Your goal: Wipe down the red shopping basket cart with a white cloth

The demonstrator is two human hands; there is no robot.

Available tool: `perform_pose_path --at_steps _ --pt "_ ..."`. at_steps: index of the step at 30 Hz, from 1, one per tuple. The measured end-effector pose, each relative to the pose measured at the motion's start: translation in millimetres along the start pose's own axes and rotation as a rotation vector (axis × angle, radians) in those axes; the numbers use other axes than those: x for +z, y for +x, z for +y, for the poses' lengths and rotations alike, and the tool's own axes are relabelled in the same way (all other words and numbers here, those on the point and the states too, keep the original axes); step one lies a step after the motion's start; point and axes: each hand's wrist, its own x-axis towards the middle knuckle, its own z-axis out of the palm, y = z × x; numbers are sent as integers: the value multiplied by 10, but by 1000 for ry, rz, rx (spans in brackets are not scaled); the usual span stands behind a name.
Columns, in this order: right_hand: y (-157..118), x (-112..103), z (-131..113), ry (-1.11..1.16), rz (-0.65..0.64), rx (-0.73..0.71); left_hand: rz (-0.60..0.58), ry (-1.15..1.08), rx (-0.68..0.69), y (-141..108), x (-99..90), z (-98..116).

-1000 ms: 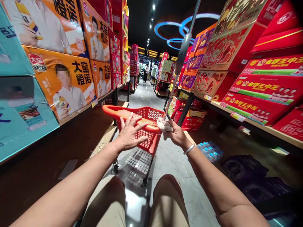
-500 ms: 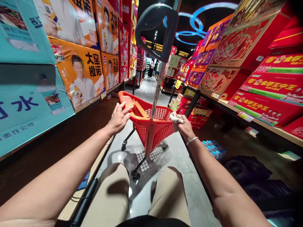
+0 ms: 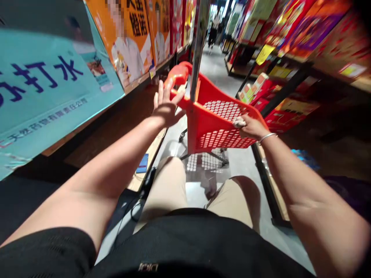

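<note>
Fingers (image 3: 162, 90) splayed on red cart (image 3: 208, 123), cloth (image 3: 239, 122) gripped

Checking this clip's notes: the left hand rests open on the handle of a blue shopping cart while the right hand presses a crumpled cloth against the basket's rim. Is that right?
Not quite: the shopping cart is red-orange, not blue, as the head view shows. The rest stands: the left hand rests open on its handle, and the right hand presses a crumpled cloth against the basket's rim.
</note>
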Motion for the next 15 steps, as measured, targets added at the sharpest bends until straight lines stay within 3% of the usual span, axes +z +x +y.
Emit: perform_pose_path --at_steps 3,6,8,11,13,15 --pt "-53 51 -216 -175 -91 37 -115 98 -47 144 -200 -148" --pt "-8 146 -360 -271 -79 50 -219 140 -92 327 -258 -277" --pt "136 252 -322 -235 -37 3 -208 135 -76 530 -126 -368" --pt "456 396 -159 -75 -27 -124 -179 88 -141 956 264 -501" --pt "607 420 -149 -24 -90 -146 -161 29 -214 1237 506 -585" --pt "628 388 -285 -18 -208 -101 -206 15 -199 1446 650 -674"
